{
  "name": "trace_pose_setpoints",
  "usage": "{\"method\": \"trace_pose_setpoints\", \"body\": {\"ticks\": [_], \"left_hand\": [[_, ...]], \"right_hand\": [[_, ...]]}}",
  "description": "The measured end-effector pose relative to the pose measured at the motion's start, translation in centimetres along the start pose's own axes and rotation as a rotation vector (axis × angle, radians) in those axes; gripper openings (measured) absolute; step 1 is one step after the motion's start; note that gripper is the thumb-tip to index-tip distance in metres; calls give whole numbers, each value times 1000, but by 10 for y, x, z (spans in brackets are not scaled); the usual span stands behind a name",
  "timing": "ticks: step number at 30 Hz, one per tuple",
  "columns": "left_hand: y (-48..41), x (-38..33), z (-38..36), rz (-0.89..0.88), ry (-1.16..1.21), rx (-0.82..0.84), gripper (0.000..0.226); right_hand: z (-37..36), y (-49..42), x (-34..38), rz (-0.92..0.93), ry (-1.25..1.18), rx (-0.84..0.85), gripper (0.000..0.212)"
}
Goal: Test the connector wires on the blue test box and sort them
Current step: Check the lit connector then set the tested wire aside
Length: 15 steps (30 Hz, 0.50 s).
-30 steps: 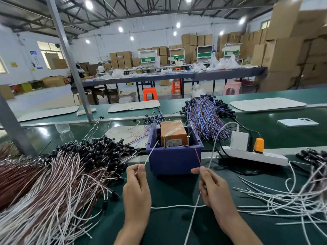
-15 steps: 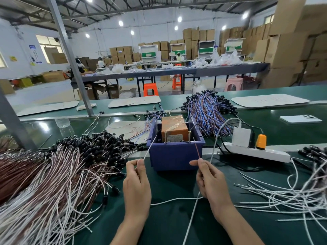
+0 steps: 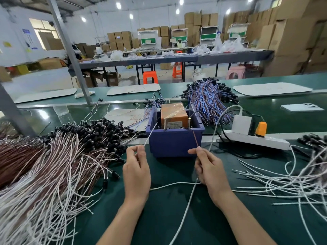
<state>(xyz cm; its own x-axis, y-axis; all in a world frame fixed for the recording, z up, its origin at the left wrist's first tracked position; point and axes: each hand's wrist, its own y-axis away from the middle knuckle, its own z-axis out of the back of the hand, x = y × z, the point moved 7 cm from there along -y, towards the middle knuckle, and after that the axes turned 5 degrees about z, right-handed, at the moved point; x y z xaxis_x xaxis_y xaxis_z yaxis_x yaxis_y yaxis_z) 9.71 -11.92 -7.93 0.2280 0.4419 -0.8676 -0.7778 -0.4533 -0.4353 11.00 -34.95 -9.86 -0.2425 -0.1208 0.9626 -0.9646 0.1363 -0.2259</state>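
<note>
I work on a factory floor: stacked cardboard cartons (image 3: 292, 38) at two o'clock, a long tabletop (image 3: 177, 59) at twelve, plastic stools (image 3: 150, 77) by it, wire heaps (image 3: 53, 165) at nine on my green tabletop (image 3: 177, 218).

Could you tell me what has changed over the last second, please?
Hardly anything: only the camera view shifted a little. The left hand still pinches the white wire end and the right hand the brown wire end, both held up to the blue test box. Nothing was picked up or let go. The untested pile and the loose white wires stayed put.
</note>
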Motion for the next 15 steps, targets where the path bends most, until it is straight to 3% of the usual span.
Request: {"method": "trace_pose_setpoints", "body": {"ticks": [15], "left_hand": [[1, 3, -4, -18, -47, 37, 24]], "right_hand": [[-1, 1, 2, -1, 5, 14, 36]]}}
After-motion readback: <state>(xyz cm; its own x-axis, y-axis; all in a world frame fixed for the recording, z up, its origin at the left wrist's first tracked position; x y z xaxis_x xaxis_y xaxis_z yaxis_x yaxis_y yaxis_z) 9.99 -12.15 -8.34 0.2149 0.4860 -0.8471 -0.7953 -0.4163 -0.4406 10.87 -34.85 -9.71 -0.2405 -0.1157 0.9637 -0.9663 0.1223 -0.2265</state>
